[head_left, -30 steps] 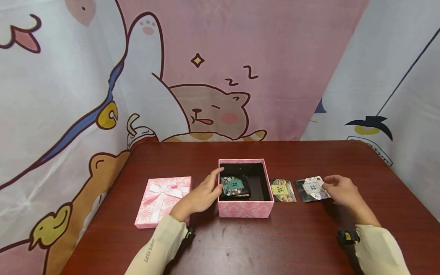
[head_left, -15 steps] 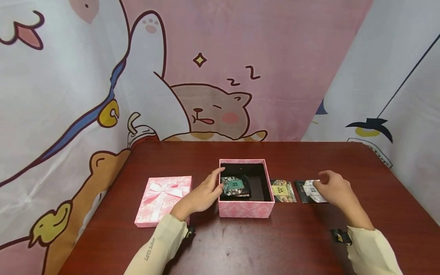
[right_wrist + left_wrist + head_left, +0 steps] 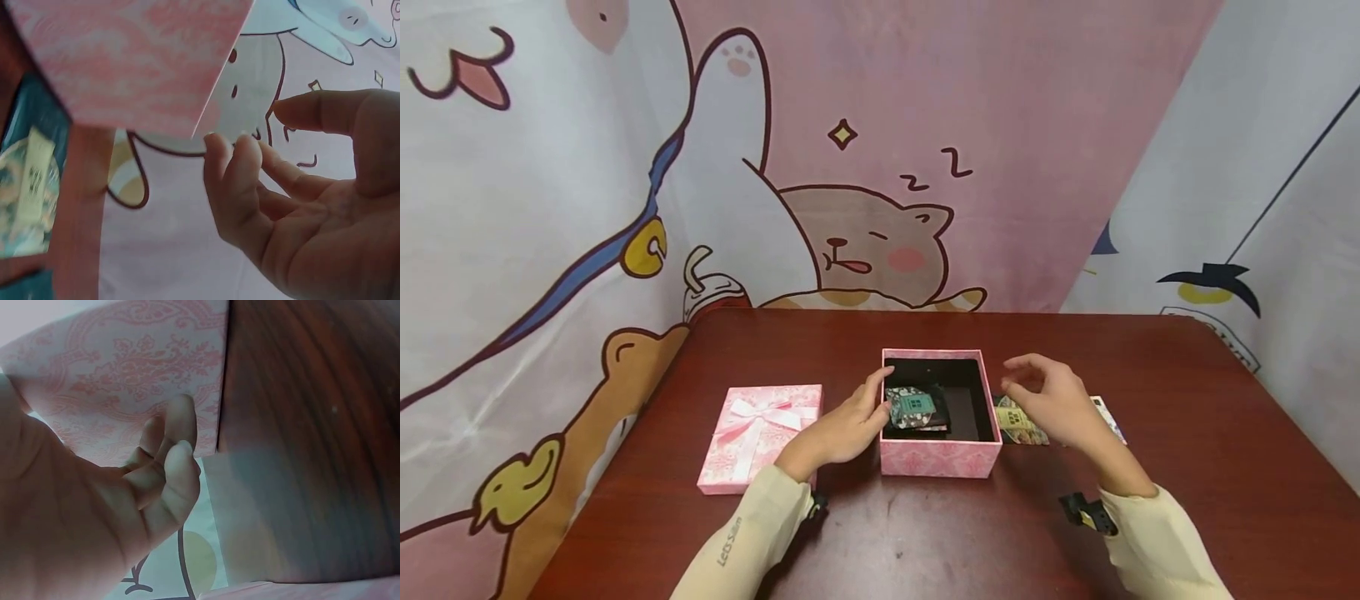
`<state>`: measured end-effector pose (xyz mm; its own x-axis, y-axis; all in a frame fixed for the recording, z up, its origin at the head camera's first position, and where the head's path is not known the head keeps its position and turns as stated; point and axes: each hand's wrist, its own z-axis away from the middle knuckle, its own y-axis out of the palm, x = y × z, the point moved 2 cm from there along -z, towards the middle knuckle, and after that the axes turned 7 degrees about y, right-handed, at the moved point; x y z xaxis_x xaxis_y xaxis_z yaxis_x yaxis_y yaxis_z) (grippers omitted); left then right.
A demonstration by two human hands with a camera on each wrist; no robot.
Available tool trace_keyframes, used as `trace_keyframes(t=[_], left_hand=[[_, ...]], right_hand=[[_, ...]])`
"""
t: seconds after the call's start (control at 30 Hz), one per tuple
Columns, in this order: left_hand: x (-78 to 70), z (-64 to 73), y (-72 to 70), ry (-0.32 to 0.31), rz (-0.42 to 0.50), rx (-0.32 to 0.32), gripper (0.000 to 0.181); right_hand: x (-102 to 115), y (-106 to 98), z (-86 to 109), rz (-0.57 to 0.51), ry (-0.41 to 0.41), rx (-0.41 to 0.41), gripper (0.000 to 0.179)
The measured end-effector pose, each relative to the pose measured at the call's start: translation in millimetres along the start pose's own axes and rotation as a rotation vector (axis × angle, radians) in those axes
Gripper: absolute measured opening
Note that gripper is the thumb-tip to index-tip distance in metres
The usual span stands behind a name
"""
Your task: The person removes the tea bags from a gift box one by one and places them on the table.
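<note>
A pink patterned gift box [image 3: 940, 460] stands uncovered at mid-table, its inside black. Within it, on the left, lies a small flat packet with a green label [image 3: 914, 406], on top of other dark packets. My left hand [image 3: 838, 429] rests at the box's left wall, thumb and forefinger at the rim. Over the table right of the box, my right hand [image 3: 1060, 404] hovers, thumb and fingers apart around nothing. Beneath it lies a yellow-labelled packet [image 3: 1021, 423] beside the box. A white packet [image 3: 1107, 417] shows partly behind this hand.
The pink lid [image 3: 756, 437] with its ribbon bow lies left of the box, near my left forearm. A cartoon-printed cloth [image 3: 1015, 150] hangs behind the dark red wooden table [image 3: 955, 542].
My right hand has let go of the white-labelled packet, risen, and moved left toward the box. That packet stays on the table. My left hand keeps its place at the box.
</note>
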<state>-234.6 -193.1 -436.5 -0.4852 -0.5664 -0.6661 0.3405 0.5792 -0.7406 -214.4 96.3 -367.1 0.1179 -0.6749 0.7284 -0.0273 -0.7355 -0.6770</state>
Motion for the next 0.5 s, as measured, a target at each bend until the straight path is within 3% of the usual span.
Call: trace_keyframes(t=[0.17, 0.33, 0.5], left_hand=[[0.5, 0.7, -1.1, -0.001, -0.001, -0.006, 0.058], [1.3, 0.5, -0.7, 0.017, -0.007, -0.018, 0.058], [-0.4, -0.1, 0.0, 0.034, -0.003, -0.024, 0.057]], right_hand=[[20, 16, -7.3, -0.068, -0.034, 0.018, 0.027], [30, 41, -19.9, -0.133, -0.033, 0.116, 0.028], [29, 65, -31.5, -0.094, 0.009, 0.190, 0.036]])
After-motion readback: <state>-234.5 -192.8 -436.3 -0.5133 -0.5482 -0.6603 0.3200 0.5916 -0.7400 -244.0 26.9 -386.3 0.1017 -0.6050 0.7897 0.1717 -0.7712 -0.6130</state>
